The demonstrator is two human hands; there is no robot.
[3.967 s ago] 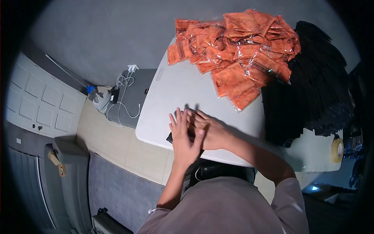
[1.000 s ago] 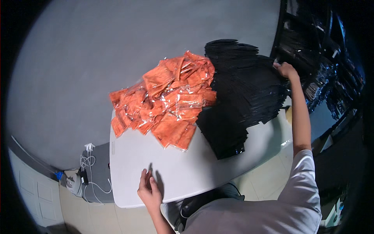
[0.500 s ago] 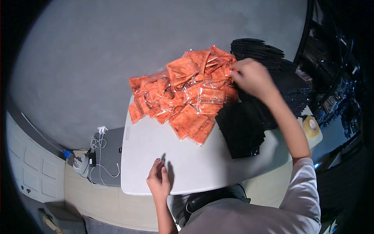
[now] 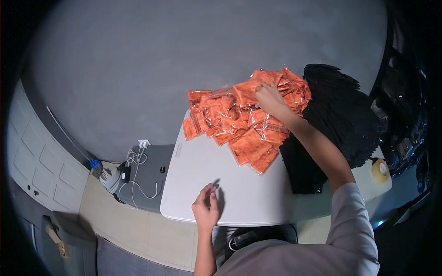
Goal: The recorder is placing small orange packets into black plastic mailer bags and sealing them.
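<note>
One grey wall fills the top; below it stands one white table; one white panelled door lies at the far left; on the table's right side sits a mass of black folded pieces, fanned in many thin layers – too many and too dark to count; left of it, along the table's far side, one heap of orange packets in clear film, overlapping so that no sure count can be made; two hands, well apart from each other; the right hand is over the upper part of the orange heap with its fingers on a packet – whether they pinch it or only rest there, I cannot tell; the left hand is near the table's front edge, thumb and fingers parted, holding nothing that shows; one roll of clear tape near the right-hand corner; one black adapter among white cables at left; the right forearm hides part of the orange and black piles, so whether the black pieces form one stack or two is unclear; dark shiny material at the right rim is hard to make out
</note>
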